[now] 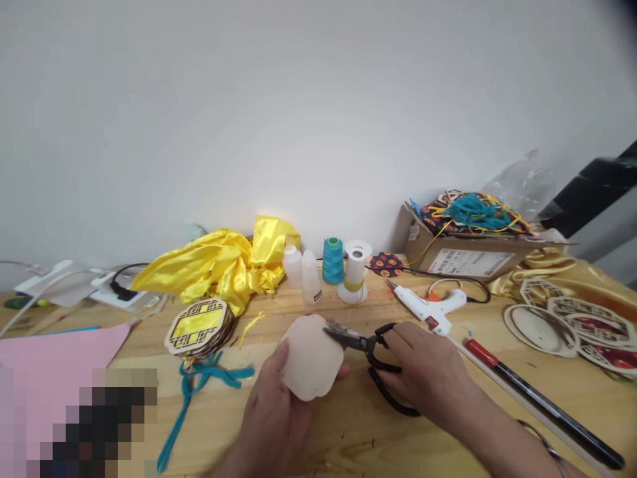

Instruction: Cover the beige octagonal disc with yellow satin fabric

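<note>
Head camera is overlooking a wooden desk (368, 445), where a cardboard box (522, 253) is sitting at the back right and yellow cloth (213, 265) is lying crumpled leftward. I'm seeing the right hand's (425, 365) grip wrapping the handles of black scissors (369, 344), while the left hand's (271, 405) grip is clamping a pale scalloped panel (311, 358) near the middle, above the desk. Its outline is looking mostly shaped; the blades are meeting its upper right edge, suggesting that some trimming is remaining.
</note>
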